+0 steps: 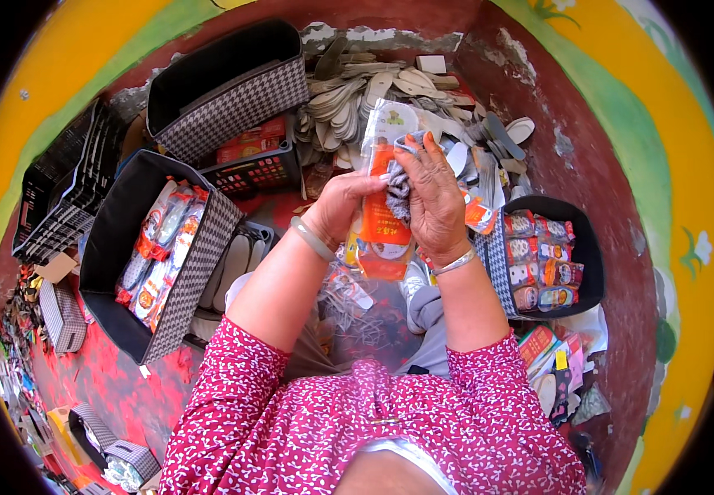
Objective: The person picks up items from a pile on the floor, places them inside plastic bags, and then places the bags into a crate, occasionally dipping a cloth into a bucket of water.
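In front of me, my left hand [342,206] pinches the edge of a clear and orange plastic package [381,239], with the thumb lying on its front. A pale insole shape shows at the package's upper end. My right hand [438,202] presses a bunched grey cloth [398,191] against the face of the package. Its fingers are close together and partly over the cloth, and the cloth's exact kind is hard to make out. Both hands are raised above my lap.
A houndstooth bin [200,268] with packaged insoles stands left; another bin [497,256] with rolled packs stands right. A pile of loose insoles [348,111] lies against the far wall, beside a large black-lined bin [225,107] and a black crate [258,173]. Colourful packets [538,346] lie at right.
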`<move>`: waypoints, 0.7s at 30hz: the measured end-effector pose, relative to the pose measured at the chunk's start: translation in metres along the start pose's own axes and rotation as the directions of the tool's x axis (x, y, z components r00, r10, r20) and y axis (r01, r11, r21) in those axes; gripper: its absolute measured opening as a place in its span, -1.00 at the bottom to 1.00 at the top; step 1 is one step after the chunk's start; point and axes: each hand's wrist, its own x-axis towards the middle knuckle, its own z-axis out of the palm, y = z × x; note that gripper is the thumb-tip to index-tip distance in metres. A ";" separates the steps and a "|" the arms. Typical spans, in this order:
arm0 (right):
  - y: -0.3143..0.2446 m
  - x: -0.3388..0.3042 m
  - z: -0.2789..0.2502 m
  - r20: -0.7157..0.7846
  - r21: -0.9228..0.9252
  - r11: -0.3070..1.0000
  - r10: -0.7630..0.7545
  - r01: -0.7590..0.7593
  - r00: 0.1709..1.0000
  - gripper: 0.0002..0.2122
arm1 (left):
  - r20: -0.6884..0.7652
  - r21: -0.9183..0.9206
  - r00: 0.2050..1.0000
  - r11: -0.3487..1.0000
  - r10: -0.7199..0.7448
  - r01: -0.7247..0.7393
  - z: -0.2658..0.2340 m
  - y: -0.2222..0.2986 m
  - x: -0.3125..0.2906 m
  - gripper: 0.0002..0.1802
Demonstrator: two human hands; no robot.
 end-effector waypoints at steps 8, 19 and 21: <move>0.022 -0.002 -0.009 -0.139 0.172 0.944 0.308 -0.283 0.941 -0.67 | 0.019 0.212 0.978 0.957 -0.208 0.200 0.015 -0.001 -0.007 -0.57; 0.002 0.008 -0.010 0.061 -0.132 0.991 0.015 -0.007 0.998 -0.71 | 0.017 0.702 0.977 0.699 -0.213 0.140 0.011 -0.014 0.001 -0.59; 0.013 0.008 -0.012 -0.099 0.007 0.982 0.189 -0.189 0.977 -0.71 | 0.081 0.676 0.964 0.725 -0.251 0.132 0.016 -0.017 -0.001 -0.58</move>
